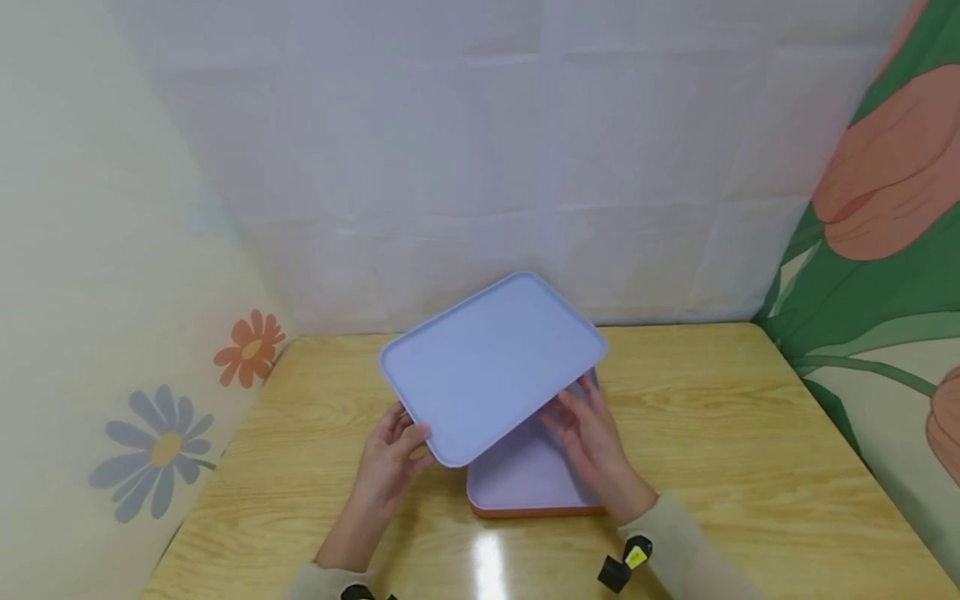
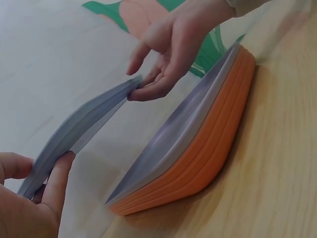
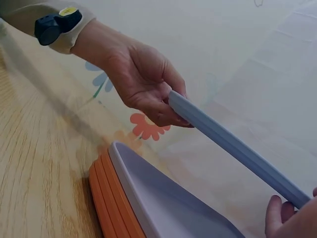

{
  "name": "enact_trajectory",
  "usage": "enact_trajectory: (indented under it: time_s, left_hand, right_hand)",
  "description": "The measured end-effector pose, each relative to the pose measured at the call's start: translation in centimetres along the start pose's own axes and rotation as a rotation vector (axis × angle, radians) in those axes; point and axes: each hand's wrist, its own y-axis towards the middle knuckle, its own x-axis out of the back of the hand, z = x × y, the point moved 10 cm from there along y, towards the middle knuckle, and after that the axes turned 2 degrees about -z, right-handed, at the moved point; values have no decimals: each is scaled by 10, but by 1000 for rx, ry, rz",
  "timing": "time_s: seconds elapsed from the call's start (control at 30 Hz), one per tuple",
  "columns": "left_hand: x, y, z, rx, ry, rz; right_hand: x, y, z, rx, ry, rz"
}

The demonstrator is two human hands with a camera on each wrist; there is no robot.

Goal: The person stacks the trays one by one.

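A light-blue rectangular tray (image 1: 487, 367) is held up at a tilt in the head view. My left hand (image 1: 393, 457) grips its near left corner, thumb over the rim and fingers underneath. At its front right edge is my right hand (image 1: 592, 442), fingers extended under the rim; in the left wrist view its thumb stands apart above the tray. Below lies a lavender tray (image 1: 528, 479), partly hidden by the blue one. It tops a stack of several orange trays (image 2: 213, 148) on the table.
The wood-grain table (image 1: 720, 450) carries the stack near its middle. A white cloth (image 1: 480, 150) hangs behind it. Flower-printed panels stand at the left (image 1: 67, 317) and right (image 1: 885, 317).
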Motion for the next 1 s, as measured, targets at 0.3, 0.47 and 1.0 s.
enact_trajectory:
  time_s: [0.3,0.47,1.0]
  left_hand:
    - [-16,-3,10,-16,25,7]
    - [-21,-4,13,-23,9,18]
    - [-23,-2,13,26,52,104]
  right_hand:
    - [4,1,4,29,16,-75]
    - [11,4,6,32,1,-110]
    - [34,11,26,8,-48,-146]
